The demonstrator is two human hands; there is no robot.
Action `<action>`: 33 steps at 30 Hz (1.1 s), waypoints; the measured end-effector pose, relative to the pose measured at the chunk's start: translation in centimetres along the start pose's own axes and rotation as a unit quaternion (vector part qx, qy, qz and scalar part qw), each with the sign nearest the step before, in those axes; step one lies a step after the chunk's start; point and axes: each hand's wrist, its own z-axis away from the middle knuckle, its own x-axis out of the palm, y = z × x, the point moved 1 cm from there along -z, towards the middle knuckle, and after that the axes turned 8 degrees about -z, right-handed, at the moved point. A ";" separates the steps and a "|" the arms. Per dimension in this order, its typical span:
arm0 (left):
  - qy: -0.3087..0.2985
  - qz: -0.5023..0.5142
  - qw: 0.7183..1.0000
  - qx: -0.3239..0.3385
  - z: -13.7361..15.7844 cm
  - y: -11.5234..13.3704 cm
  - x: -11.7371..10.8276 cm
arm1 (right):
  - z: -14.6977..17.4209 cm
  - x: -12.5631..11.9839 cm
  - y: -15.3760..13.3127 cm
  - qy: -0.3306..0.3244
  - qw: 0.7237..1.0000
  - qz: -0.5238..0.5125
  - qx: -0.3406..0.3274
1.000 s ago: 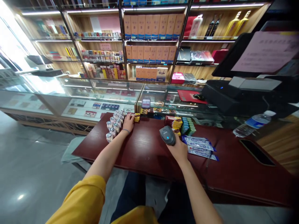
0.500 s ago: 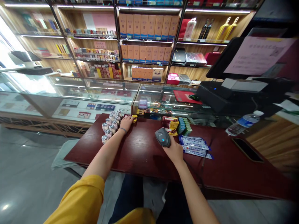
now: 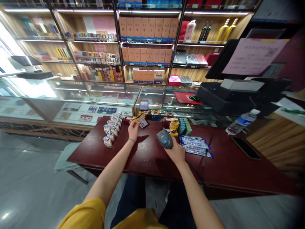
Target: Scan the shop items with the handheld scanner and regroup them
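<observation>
My left hand [image 3: 133,129] pinches a small snack packet [image 3: 143,121], raised off the tabletop with its pale printed side showing. More packets in dark red and yellow [image 3: 128,119] lie just behind that hand. To its left stand several small lidded jars [image 3: 108,142] in rows. A dark handheld barcode scanner [image 3: 165,139] with a lit blue light is gripped by my right hand [image 3: 177,152], its head angled toward the left. Beyond the scanner are stacked red-and-yellow packets [image 3: 172,124], green packets [image 3: 186,126] and blue-and-white long packets [image 3: 195,146].
The dark red table [image 3: 145,159] borders a glass display counter [image 3: 107,95]. At the right are a water bottle [image 3: 243,121], a phone [image 3: 246,148] and a monitor with a pink sheet [image 3: 254,55]. A stool [image 3: 68,156] stands at the left.
My left hand has lifted a snack packet from beside the jars and drawn it right and slightly toward me. My right hand still holds the scanner in nearly the same place.
</observation>
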 end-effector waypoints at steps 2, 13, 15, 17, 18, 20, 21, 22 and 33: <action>-0.003 0.116 0.991 -0.070 1.5 -0.7 1.2 | 0.1 -0.2 0.0 -0.001 1.000 -0.002 0.006; 0.012 0.251 0.947 -0.202 3.4 -3.0 2.8 | 0.6 -0.2 -0.2 -0.082 0.996 0.008 -0.015; 0.011 0.241 0.949 -0.201 3.3 -3.1 2.8 | 0.7 -0.1 -0.4 -0.087 0.996 0.011 -0.020; 0.011 0.233 0.952 -0.200 3.3 -3.3 2.8 | 0.8 0.1 -0.6 -0.084 0.996 0.013 -0.027; 0.010 0.231 0.953 -0.196 3.4 -3.3 2.8 | 0.9 0.1 -0.6 -0.085 0.996 0.014 -0.031; 0.006 0.227 0.957 -0.183 3.4 -3.4 2.8 | 1.0 0.3 -0.6 -0.088 0.995 0.016 -0.038; 0.002 0.225 0.959 -0.176 3.4 -3.4 2.7 | 1.0 0.3 -0.6 -0.090 0.995 0.017 -0.040; 0.000 0.223 0.960 -0.171 3.5 -3.4 2.7 | 1.0 0.4 -0.6 -0.090 0.995 0.017 -0.040; -0.002 0.235 0.952 -0.197 3.4 -3.1 2.7 | 1.0 -0.9 -1.0 -0.073 0.997 -0.010 -0.017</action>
